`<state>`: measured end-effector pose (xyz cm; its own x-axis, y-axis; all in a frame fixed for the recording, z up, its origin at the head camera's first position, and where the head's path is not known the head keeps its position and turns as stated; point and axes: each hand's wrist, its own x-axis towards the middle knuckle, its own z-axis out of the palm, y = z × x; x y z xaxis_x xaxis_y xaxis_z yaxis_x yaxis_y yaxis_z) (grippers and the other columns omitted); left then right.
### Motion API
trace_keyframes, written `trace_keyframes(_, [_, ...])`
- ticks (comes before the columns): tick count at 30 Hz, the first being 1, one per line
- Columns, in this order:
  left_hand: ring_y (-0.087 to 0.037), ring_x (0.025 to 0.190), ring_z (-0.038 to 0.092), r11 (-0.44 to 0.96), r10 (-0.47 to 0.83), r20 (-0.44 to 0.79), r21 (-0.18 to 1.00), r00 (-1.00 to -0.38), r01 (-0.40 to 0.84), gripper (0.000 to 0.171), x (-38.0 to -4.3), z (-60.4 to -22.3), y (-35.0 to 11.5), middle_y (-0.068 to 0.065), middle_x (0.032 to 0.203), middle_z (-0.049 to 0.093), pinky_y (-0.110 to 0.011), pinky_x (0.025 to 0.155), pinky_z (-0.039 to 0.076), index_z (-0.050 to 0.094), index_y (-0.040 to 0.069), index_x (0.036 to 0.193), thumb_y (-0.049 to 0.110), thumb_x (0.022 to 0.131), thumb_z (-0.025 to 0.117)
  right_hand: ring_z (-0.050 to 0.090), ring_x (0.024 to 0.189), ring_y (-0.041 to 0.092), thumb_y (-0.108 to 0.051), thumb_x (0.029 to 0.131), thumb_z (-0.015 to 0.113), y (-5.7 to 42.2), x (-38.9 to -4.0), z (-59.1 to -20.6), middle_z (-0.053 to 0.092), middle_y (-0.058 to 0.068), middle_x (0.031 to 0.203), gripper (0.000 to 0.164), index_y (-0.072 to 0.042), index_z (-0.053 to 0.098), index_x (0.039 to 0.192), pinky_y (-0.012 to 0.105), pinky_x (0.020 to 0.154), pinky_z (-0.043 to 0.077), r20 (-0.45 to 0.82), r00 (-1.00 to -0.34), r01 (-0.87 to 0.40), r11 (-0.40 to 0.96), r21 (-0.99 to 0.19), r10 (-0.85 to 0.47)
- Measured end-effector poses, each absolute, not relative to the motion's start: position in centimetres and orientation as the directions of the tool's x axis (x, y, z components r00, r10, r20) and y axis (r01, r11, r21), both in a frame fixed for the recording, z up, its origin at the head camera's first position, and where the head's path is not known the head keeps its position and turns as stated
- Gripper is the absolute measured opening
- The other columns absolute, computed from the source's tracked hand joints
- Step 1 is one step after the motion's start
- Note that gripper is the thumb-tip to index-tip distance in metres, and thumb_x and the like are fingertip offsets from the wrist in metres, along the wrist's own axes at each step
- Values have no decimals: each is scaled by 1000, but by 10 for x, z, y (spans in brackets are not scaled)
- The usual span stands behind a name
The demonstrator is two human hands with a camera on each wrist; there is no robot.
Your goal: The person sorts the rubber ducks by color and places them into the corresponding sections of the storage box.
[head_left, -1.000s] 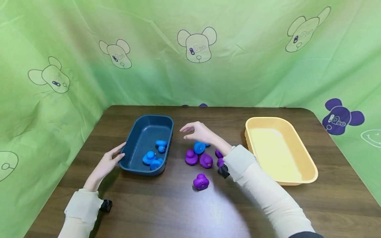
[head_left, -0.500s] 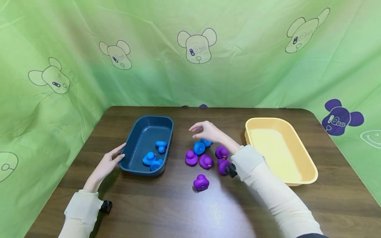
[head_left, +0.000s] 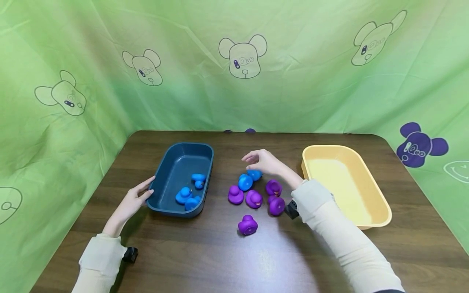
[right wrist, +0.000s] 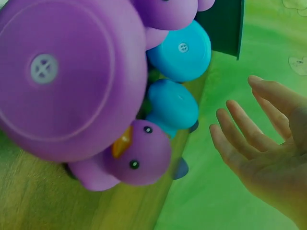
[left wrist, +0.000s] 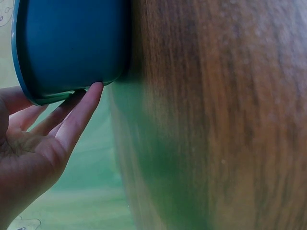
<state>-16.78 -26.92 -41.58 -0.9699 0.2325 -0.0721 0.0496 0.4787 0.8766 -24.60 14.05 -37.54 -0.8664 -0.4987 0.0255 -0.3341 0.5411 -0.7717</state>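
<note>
With the middle of my head view as the clock's hub, a creased green fabric backdrop (head_left: 190, 101) hangs from nine o'clock through twelve to three. I see outlined cartoon mouse heads printed on it: a pale round-eared head (head_left: 69, 91) between nine and ten, a smaller pale head (head_left: 144, 69) just past ten, a centred pale head (head_left: 244, 61) at twelve, and a stretched pale head (head_left: 371, 42) towards two. At three is a solid purple mouse head (head_left: 414, 148). Below, I have a dark brown wood-grain tabletop (head_left: 205, 256) with rounded far corners; light glares on it between five and six.
</note>
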Motion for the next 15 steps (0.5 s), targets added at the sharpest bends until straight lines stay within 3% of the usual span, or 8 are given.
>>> trace_keyframes(15, [-37, 111, 40, 459, 243, -70, 887, -968, 51, 48, -168, -418, -271, -31, 132, 33, -25, 71, 47, 28, 2, 138, 13, 94, 43, 53, 101, 37, 3, 77, 60, 154, -248, -385, 57, 28, 105, 32, 11, 56, 107, 43, 87, 41, 3, -857, -330, 545, -771, -515])
